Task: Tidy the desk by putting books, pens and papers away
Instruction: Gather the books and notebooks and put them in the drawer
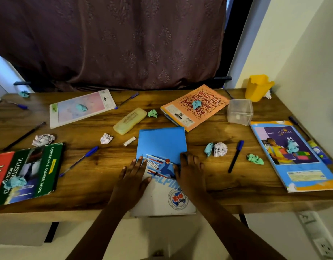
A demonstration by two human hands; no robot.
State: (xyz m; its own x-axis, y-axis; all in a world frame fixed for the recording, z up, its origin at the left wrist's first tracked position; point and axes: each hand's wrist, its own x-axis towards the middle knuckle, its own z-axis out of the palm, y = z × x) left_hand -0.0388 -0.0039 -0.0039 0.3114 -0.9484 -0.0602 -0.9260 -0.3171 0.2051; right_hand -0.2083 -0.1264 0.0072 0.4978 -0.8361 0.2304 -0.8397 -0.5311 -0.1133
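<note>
A blue exercise book (162, 145) lies at the front middle of the wooden desk (218, 188), hanging a little over the front edge. My left hand (132, 177) rests flat on its left side and my right hand (190, 171) lies flat on its right side, fingers straight. An orange book (195, 107) sits behind it. A pink book (81, 109) lies at the back left, a green and red book (24, 175) at the front left, and a purple and blue book (291, 154) at the right. Blue pens (81, 160) (236, 156) (127, 100) lie loose on the desk.
Crumpled paper balls (220, 149) (43, 139) (255, 159) are scattered over the desk and books. A yellow pencil case (130, 121), a clear plastic box (240, 111) and a yellow holder (257, 87) stand further back. A dark curtain hangs behind; a wall closes the right side.
</note>
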